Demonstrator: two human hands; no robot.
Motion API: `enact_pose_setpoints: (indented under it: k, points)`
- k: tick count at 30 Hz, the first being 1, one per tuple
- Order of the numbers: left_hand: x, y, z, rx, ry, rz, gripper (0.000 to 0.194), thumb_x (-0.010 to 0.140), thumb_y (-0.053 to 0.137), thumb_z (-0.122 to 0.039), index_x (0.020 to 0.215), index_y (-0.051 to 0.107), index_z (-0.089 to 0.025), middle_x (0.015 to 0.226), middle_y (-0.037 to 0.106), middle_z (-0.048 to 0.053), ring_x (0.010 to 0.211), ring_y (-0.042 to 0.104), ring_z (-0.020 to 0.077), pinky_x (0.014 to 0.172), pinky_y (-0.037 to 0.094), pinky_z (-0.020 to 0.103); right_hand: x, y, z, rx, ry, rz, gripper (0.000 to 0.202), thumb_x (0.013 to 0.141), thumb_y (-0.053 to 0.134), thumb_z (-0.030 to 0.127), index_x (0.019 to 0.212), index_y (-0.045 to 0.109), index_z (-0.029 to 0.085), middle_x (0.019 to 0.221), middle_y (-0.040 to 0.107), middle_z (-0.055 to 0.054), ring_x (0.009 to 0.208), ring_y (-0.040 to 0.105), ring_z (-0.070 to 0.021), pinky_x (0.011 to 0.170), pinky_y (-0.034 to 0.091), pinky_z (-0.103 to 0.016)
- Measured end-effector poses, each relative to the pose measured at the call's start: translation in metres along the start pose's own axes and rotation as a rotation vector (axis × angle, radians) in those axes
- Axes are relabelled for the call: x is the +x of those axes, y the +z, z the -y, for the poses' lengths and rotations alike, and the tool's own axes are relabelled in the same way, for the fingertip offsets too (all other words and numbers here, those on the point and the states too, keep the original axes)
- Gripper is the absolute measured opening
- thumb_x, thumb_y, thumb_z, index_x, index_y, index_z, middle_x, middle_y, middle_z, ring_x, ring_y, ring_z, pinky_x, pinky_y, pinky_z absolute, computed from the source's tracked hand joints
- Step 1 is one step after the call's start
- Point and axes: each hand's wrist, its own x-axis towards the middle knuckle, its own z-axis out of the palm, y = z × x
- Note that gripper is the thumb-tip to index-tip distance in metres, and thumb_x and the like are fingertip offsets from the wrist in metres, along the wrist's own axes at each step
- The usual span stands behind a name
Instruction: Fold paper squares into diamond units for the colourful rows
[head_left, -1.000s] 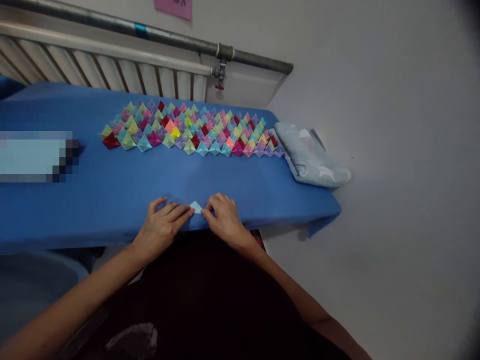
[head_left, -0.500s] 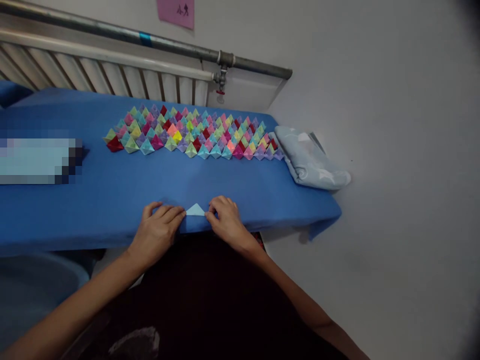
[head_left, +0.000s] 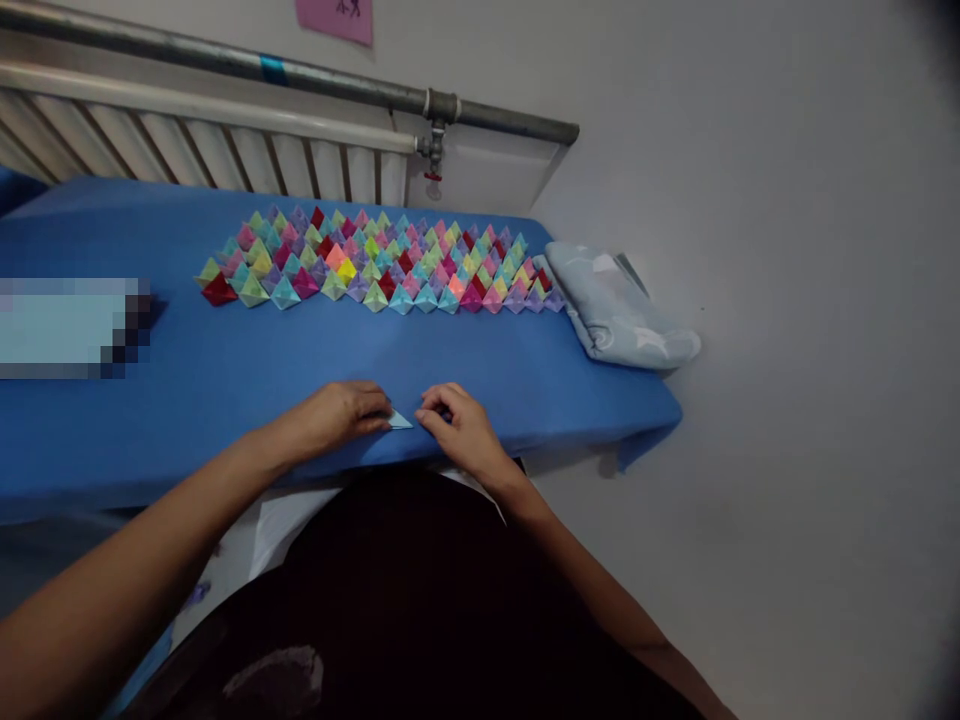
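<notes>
A small light-blue folded paper triangle [head_left: 400, 421] lies on the blue cloth close to the front edge. My left hand [head_left: 351, 410] is closed on its left part, with thumb and fingers covering most of it. Only a narrow pointed tip shows, facing right. Just beyond that tip is my right hand [head_left: 454, 424], its fingers curled and the thumb near the index finger. A small gap seems to lie between it and the paper, and nothing shows in its fingers. Farther back stand several rows of colourful folded paper pieces [head_left: 375, 270].
A folded grey-blue patterned cloth [head_left: 622, 310] sits at the right end of the blue-covered table [head_left: 225, 370]. On the left lies a pixelated pale flat object [head_left: 60, 325]. Behind are a white radiator [head_left: 247, 160] and a metal pipe [head_left: 360, 88] with a valve.
My left hand has slid right and now covers most of the paper triangle, which looks narrower. The right hand has come off its right corner. The view has shifted slightly.
</notes>
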Motion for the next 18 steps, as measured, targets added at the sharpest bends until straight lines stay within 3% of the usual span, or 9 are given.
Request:
enact_pose_setpoints:
  k: [4, 10, 18]
  points:
    - [-0.003, 0.003, -0.012, 0.087, -0.014, -0.028, 0.025, 0.093, 0.046, -0.03, 0.099, 0.067, -0.02, 0.09, 0.068, 0.005, 0.081, 0.064, 0.0168, 0.076, 0.049, 0.027, -0.001, -0.002, 0.002, 0.037, 0.016, 0.007, 0.01, 0.083, 0.059, 0.02, 0.073, 0.057, 0.02, 0.09, 0.06, -0.001, 0.087, 0.056, -0.0135, 0.075, 0.041, -0.025]
    - [-0.008, 0.023, -0.036, 0.329, -0.181, -0.172, 0.024, 0.087, 0.041, -0.013, 0.095, 0.064, -0.015, 0.077, 0.065, 0.008, 0.073, 0.061, 0.0216, 0.069, 0.048, 0.033, -0.002, 0.002, 0.002, 0.029, -0.012, -0.039, 0.007, 0.082, 0.059, 0.02, 0.076, 0.058, 0.02, 0.085, 0.059, 0.0, 0.083, 0.056, -0.0134, 0.075, 0.042, -0.026]
    - [-0.001, 0.02, -0.049, 0.063, -0.359, -0.555, 0.021, 0.085, 0.052, -0.022, 0.099, 0.067, -0.02, 0.086, 0.072, 0.003, 0.073, 0.066, 0.0177, 0.068, 0.05, 0.027, -0.001, 0.018, 0.023, -0.001, -0.012, -0.097, 0.014, 0.086, 0.06, 0.035, 0.086, 0.055, 0.022, 0.079, 0.061, 0.001, 0.069, 0.056, -0.0129, 0.066, 0.045, -0.025]
